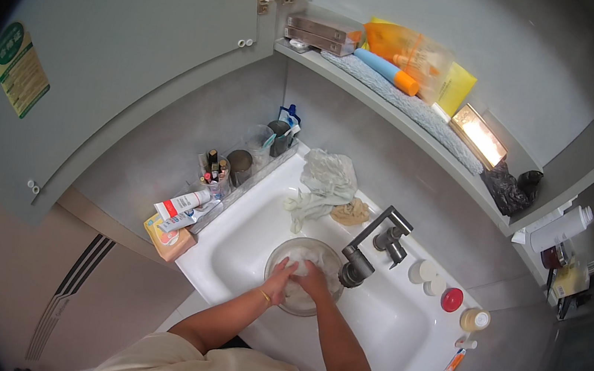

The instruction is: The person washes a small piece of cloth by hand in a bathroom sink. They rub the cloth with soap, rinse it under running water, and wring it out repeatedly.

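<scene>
Both of my hands are inside a round, see-through bowl (300, 307) that stands in the white washbasin (237, 234). The bowl holds a pale, whitish wet cloth (303, 255) in cloudy water. My left hand (278, 281) and my right hand (313, 279) meet over the cloth, fingers close together and partly sunk in it. How far the fingers close on it is hard to see. A dark grey faucet (358, 264) reaches over the basin just right of the bowl. Behind the bowl a pale green cloth (324, 189) and a tan cloth (351, 212) lie on the basin's rim.
Cups and tubes (182, 204) line the left ledge, beside a soap box (169, 239). Round lids, including a red one (452, 300), and a jar (475, 320) sit on the right rim. Above, an open cabinet door (145, 13) and a loaded shelf (313, 58) jut out.
</scene>
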A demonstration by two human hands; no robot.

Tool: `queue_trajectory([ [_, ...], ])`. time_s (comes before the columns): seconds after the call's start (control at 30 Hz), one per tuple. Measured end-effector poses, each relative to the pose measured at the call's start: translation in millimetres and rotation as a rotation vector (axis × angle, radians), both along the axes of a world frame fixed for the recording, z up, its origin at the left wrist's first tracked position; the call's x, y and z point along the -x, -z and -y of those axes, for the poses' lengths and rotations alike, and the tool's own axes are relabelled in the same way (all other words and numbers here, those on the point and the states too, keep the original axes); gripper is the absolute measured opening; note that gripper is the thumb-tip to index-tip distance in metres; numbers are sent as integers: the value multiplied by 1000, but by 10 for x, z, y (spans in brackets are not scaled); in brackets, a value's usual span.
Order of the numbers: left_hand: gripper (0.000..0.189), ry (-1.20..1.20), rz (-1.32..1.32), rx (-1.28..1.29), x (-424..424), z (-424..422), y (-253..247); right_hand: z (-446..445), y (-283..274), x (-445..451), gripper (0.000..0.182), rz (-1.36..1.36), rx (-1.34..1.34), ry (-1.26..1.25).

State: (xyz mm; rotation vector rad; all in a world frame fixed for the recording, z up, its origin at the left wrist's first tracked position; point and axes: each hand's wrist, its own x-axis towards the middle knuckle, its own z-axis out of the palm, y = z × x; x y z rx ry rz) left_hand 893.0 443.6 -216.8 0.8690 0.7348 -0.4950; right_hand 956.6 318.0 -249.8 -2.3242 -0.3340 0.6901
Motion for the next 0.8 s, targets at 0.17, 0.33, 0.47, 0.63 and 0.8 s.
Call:
queue_trajectory([
  [0.17, 56, -234, 224, 573, -121, -163, 534, -196, -631, 474, 54, 78, -550, 95],
  [0.33, 40, -41, 602, 461, -201, 31, 812, -283, -1099, 674, 40, 505, -201, 149],
  [0.47, 36, -115, 319, 309, -237, 177, 534, -225, -770, 531, 35, 619, -112, 267],
  [0.63, 38, -83, 69, 125, -106, 143, 192, 60, -205, 301, 38, 535, -130, 399],
  [0.8, 44, -103, 43, -70, 15, -136, 77, -3, -55, 212, 44, 377, 49, 352],
])
